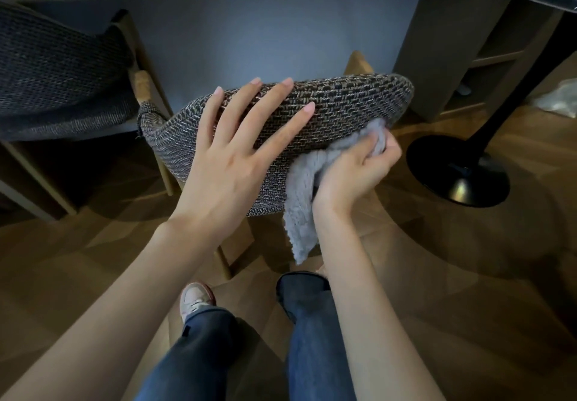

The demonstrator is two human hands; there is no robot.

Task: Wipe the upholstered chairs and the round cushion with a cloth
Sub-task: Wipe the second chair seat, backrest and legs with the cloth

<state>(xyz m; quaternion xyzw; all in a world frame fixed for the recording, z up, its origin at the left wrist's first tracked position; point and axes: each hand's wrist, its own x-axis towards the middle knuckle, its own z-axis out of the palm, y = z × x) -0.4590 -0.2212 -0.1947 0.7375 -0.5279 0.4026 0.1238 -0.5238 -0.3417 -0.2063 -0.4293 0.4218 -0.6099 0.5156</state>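
Hands, two. My left hand [231, 163] lies flat on the back of the near chair [343, 104], fingers straight and spread, palm against the weave. My right hand [352, 175] is curled round the cloth [301, 207], bunching it against the lower right edge of that same back.

Cloth, one. Grey and fluffy; the upper part is wadded in the right hand and touches the chair, and the loose end hangs down below the wrist.

Chairs, two. The near one stands in the middle of my view, covered in brown-and-black weave, with pale wooden legs under it. The second chair [56, 82], in dark grey weave with a wooden frame, stands to the left, just beside the first.

Stand, one. A black round base [456, 175] with a slanted black post, on the floor [93, 260] to the right of the near chair.

Shelf unit [437, 57], one, behind the stand.

Legs, two, in blue jeans; one pale shoe [196, 299] shows on the wooden floor.
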